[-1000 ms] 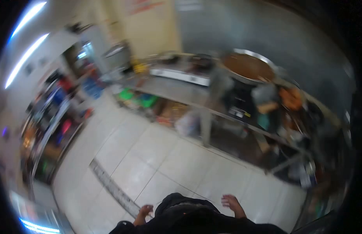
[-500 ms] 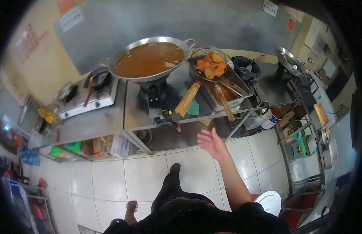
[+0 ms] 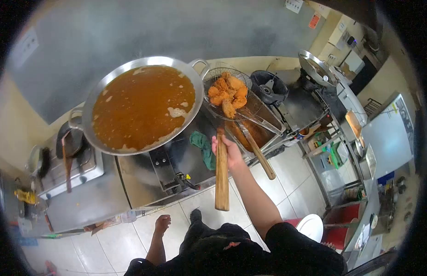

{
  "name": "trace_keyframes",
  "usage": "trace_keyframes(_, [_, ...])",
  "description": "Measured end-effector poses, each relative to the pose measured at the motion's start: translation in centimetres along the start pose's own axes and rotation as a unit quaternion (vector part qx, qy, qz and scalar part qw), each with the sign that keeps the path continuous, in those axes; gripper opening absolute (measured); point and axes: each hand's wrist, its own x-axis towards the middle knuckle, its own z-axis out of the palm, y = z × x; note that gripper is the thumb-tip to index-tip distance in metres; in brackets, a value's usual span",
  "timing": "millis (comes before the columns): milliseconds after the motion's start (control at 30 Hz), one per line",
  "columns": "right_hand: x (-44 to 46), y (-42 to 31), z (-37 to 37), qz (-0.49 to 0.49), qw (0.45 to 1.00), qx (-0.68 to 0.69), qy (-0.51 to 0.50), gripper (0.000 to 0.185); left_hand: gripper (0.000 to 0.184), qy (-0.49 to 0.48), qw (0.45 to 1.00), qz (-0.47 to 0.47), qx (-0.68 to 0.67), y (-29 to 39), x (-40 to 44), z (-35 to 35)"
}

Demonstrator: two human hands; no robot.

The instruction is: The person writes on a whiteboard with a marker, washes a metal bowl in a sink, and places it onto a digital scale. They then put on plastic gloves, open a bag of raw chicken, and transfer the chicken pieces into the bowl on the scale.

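Observation:
My right hand [image 3: 230, 152] is closed around the upper part of a long, flat wooden utensil [image 3: 222, 179]. Its broad end points down toward my body, over the counter's front edge. Just left of that hand, a crumpled green cloth [image 3: 203, 147] lies on the counter. Beyond it, fried breaded pieces [image 3: 228, 92] rest in a wire strainer [image 3: 250, 103], whose wooden handle [image 3: 264, 158] sticks out to the right of my wrist. My left hand [image 3: 162, 224] hangs low near my body, fingers loosely bent and nothing visible in it.
A large wok [image 3: 91, 124] of brown oil stands on a burner to the left. Under the strainer is a metal tray [image 3: 278, 133]. Behind it sits a black pot [image 3: 271, 89]. Farther left is a stove [image 3: 91, 168] with a pan [image 3: 73, 142]. A second wok [image 3: 317, 69] stands right.
My right hand has reached forward and taken hold of the wooden utensil, which lay on the counter, and turned it more upright. My view has moved closer to the wok; my left hand has risen slightly.

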Motion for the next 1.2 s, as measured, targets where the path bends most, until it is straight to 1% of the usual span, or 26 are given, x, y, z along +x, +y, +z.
trace_keyframes(33, [0.3, -0.3, -0.2, -0.006, 1.000, 0.003, 0.005, 0.019, 0.019, 0.000, 1.000, 0.006, 0.022, 0.4, 0.5, 0.1])
trace_keyframes(67, [0.6, -0.5, -0.7, -0.014, 0.998, -0.042, -0.036, 0.017, 0.020, -0.031, 0.999, 0.023, -0.027, -0.7, 0.9, -0.5])
trace_keyframes(100, [0.3, -0.5, 0.3, -0.021, 0.993, -0.089, -0.079, 0.016, 0.019, -0.046, 0.998, 0.011, -0.038, -1.4, 1.3, -0.8])
trace_keyframes(133, [-0.4, -0.7, 1.1, -0.052, 0.990, -0.135, -0.003, 0.016, 0.019, -0.046, 0.998, -0.021, -0.039, -2.2, 1.5, -1.0])
trace_keyframes(167, [-1.5, -0.7, 2.1, -0.055, 0.990, -0.133, -0.001, 0.016, 0.019, -0.046, 0.997, -0.053, -0.040, -3.0, 1.8, -1.2])
trace_keyframes(233, [-3.3, -1.2, 2.6, -0.078, 0.966, -0.248, 0.015, 0.019, 0.019, -0.053, 0.993, -0.101, 0.028, -4.0, 1.6, -1.7])
trace_keyframes(267, [-3.8, -1.5, 2.4, -0.072, 0.963, -0.259, 0.014, 0.020, 0.018, -0.072, 0.988, -0.132, -0.019, -4.4, 1.5, -2.2])
trace_keyframes(300, [-4.6, -1.8, 2.7, -0.075, 0.963, -0.257, 0.016, 0.020, 0.017, -0.069, 0.988, -0.133, -0.043, -4.6, 0.6, -2.5])
trace_keyframes(367, [-6.6, -2.0, 3.4, -0.047, 0.963, -0.263, 0.023, 0.022, 0.013, -0.074, 0.984, -0.161, -0.032, -4.7, 0.3, -3.1])
trace_keyframes(400, [-7.2, -2.1, 3.5, -0.053, 0.955, -0.288, 0.037, 0.023, 0.012, -0.067, 0.982, -0.175, -0.015, -4.1, 0.0, -3.0])
trace_keyframes(433, [-7.8, -2.4, 3.7, -0.057, 0.956, -0.285, 0.039, 0.023, 0.011, -0.060, 0.980, -0.189, 0.003, -3.5, -0.4, -2.8])
trace_keyframes(467, [-8.5, -2.6, 3.9, -0.047, 0.953, -0.297, 0.025, 0.025, 0.010, -0.082, 0.982, -0.167, 0.015, -3.6, -0.5, -3.0])
trace_keyframes(500, [-9.1, -2.8, 4.0, -0.037, 0.950, -0.308, 0.012, 0.026, 0.010, -0.085, 0.982, -0.168, 0.021, -3.5, -0.2, -3.2])
trace_keyframes(567, [-9.9, -2.9, 3.7, -0.040, 0.947, -0.319, 0.021, 0.027, 0.011, -0.093, 0.982, -0.164, -0.012, -3.5, 0.0, -3.3])
trace_keyframes(600, [-10.2, -3.0, 3.7, -0.039, 0.941, -0.335, 0.024, 0.028, 0.014, -0.071, 0.984, -0.161, 0.028, -3.4, 0.4, -2.9])
trace_keyframes(633, [-10.6, -3.1, 3.8, -0.040, 0.941, -0.334, 0.026, 0.028, 0.014, -0.072, 0.984, -0.161, 0.030, -3.2, 0.8, -2.9])
trace_keyframes(700, [-11.6, -3.2, 4.0, -0.044, 0.933, -0.356, 0.028, 0.031, 0.017, -0.093, 0.985, -0.142, 0.001, -2.9, 1.5, -2.8])
trace_keyframes(733, [-12.0, -3.2, 3.9, -0.044, 0.933, -0.355, 0.029, 0.031, 0.021, -0.080, 0.986, -0.134, 0.064, -2.8, 1.8, -2.3])
trace_keyframes(800, [-12.8, -3.0, 3.6, -0.047, 0.931, -0.360, 0.016, 0.032, 0.022, -0.083, 0.986, -0.132, 0.066, -1.9, 1.7, -1.9])
trace_keyframes(933, [-15.1, -3.1, 4.1, -0.056, 0.924, -0.377, 0.027, 0.031, 0.024, -0.099, 0.985, -0.126, 0.067, -0.6, 1.0, -1.6])
trace_keyframes(1033, [-17.4, -3.6, 3.7, -0.073, 0.917, -0.391, 0.033, 0.032, 0.025, -0.109, 0.986, -0.102, 0.072, -2.5, 1.3, -2.0])
trace_keyframes(1067, [-18.3, -3.9, 3.3, -0.070, 0.923, -0.377, 0.024, 0.033, 0.025, -0.112, 0.986, -0.100, 0.079, -2.8, 1.4, -2.1])
trace_keyframes(1133, [-20.5, -4.5, 2.8, -0.076, 0.930, -0.359, 0.017, 0.034, 0.030, -0.144, 0.981, -0.132, 0.018, -3.1, 1.7, -2.0])
trace_keyframes(1167, [-21.8, -4.7, 2.6, -0.080, 0.929, -0.360, 0.009, 0.035, 0.030, -0.150, 0.980, -0.127, 0.026, -2.4, 1.5, -1.3])
trace_keyframes(1200, [-23.2, -4.9, 2.4, -0.087, 0.929, -0.360, 0.002, 0.036, 0.031, -0.143, 0.977, -0.135, 0.086, -1.7, 1.3, -0.4])
